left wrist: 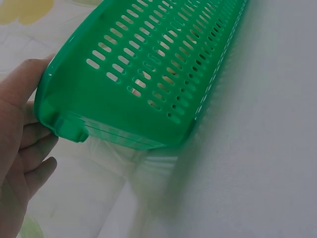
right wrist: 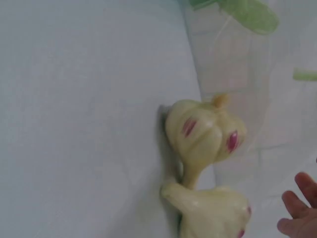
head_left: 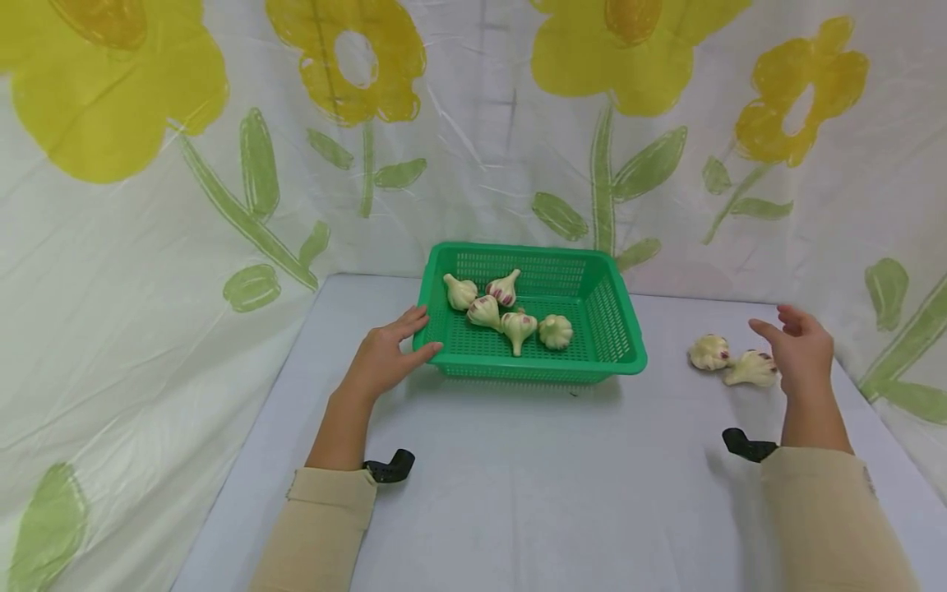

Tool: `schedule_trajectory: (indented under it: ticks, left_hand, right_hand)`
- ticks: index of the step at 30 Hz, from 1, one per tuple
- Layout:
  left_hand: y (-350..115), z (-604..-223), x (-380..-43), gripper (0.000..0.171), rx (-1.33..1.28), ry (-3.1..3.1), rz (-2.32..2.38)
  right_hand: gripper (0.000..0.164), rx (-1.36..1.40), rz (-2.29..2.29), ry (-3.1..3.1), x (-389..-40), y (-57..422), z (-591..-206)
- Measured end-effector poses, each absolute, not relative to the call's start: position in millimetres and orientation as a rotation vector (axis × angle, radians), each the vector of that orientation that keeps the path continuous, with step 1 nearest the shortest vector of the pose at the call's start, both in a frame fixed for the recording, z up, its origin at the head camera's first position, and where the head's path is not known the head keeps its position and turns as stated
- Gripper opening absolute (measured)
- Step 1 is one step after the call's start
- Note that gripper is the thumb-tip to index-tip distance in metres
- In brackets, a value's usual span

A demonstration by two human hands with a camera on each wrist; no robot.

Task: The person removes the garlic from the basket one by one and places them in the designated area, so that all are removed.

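Note:
My left hand [head_left: 381, 353] holds the near left corner of a green plastic basket [head_left: 533, 372]. Its thumb reaches over the rim while the other fingers lie along the left end, also visible in the left wrist view. Inside the basket are several garlic bulbs [head_left: 484, 312], cream with purple marks. On the right, two more bulbs lie on the table side by side: one garlic bulb [head_left: 710, 352] and a second garlic bulb [head_left: 750, 369]. My right hand [head_left: 808, 349] hovers just right of them, fingers parted and holding nothing.
The white-covered table [head_left: 547, 493] meets a white curtain [head_left: 473, 181] printed with yellow flowers at the back and sides. A black wrist strap piece [head_left: 390, 467] sits on the left wrist, and another black piece [head_left: 747, 446] on the right.

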State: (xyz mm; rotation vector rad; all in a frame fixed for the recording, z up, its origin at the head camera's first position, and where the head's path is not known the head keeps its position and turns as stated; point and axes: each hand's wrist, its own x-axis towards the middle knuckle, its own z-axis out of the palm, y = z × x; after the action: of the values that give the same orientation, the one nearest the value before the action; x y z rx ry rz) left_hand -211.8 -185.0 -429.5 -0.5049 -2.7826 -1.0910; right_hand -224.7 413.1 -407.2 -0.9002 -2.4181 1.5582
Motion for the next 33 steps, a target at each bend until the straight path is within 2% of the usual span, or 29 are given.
schedule_trajectory:
  ticks: [5,13,22,33]
  left_hand:
    - [-184.6,-428.8,-211.2,0.065,-0.503,-2.786,-1.101]
    - [-185.6,-431.2,-212.8,0.067,-0.507,-2.785,-1.097]
    - [-186.5,-431.7,-213.7,0.067,-0.5,-2.791,-1.093]
    - [-185.1,-428.0,-211.5,0.065,-0.49,-2.796,-1.094]
  right_hand:
    - [0.078,-0.648,1.362,-2.669,-231.9,402.4,-389.5]
    - [0.082,-0.073,0.943,-3.058,-245.4,384.6,-368.4]
    - [0.082,0.07,0.818,-3.175,-257.5,350.8,-344.8]
    - [0.065,0.3,0.698,-3.187,-279.6,298.9,-322.7]
